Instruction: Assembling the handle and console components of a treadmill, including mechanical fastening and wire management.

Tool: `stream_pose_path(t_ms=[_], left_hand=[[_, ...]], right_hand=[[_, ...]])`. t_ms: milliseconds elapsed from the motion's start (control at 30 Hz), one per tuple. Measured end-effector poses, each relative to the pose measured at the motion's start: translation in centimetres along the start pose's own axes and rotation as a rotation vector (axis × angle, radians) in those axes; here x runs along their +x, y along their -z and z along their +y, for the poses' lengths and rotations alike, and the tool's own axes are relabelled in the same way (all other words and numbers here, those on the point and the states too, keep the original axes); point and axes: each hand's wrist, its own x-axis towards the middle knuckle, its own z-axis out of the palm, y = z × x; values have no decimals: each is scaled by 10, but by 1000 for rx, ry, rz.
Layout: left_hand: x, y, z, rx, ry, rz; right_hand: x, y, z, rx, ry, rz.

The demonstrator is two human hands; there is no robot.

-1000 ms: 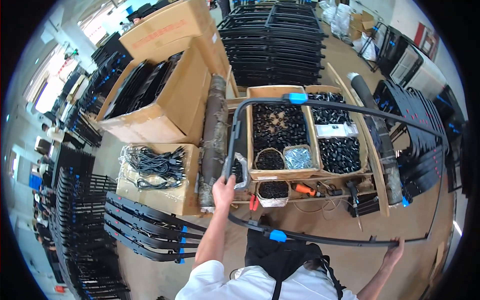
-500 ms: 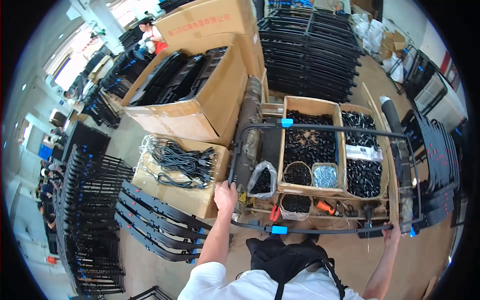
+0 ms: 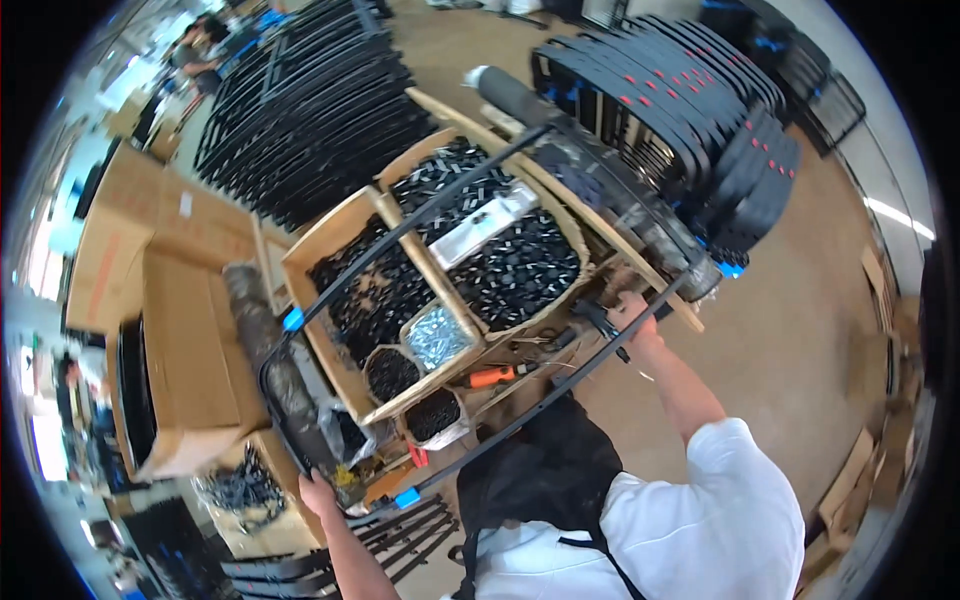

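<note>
Held: slim black rectangular frame with blue clips (image 3: 545, 403), above brown cardboard parts boxes (image 3: 330, 230); long axis slanting near-left to far-right. Gripped at left end by left hand (image 3: 318, 492); at near rail, beside black handheld tool (image 3: 598, 318), right hand (image 3: 632, 312), hold unclear.

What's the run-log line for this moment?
Left hand: holding black frame | Right hand: at black tool, grip unclear | Frame: over parts boxes

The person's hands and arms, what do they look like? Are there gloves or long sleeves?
No gloves: the left hand and right hand are bare, each with ordinary fingers. A loose, short white sleeve covers the right upper arm. Both forearms are uncovered, with no watch or cable showing. The left sleeve isn't visible.
</note>
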Motion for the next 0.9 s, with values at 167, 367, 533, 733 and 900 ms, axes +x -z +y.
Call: stream_pose_path(t_ms=[167, 367, 533, 733, 900], left_hand=[[-24, 5, 88, 49, -186, 245], [-105, 4, 328, -613, -307, -239], [-140, -43, 460, -899, -527, -616], [-240, -50, 640, -943, -780, -1131], [-317, -30, 746, -1103, -1140, -1443]], right_hand=[[22, 48, -35, -174, -227, -480], [28, -23, 7, -216, -258, -472], [3, 96, -17, 2, -165, -530], [-82, 217, 28, -206, -74, -395], [-47, 380, -13, 70, -340, -446]])
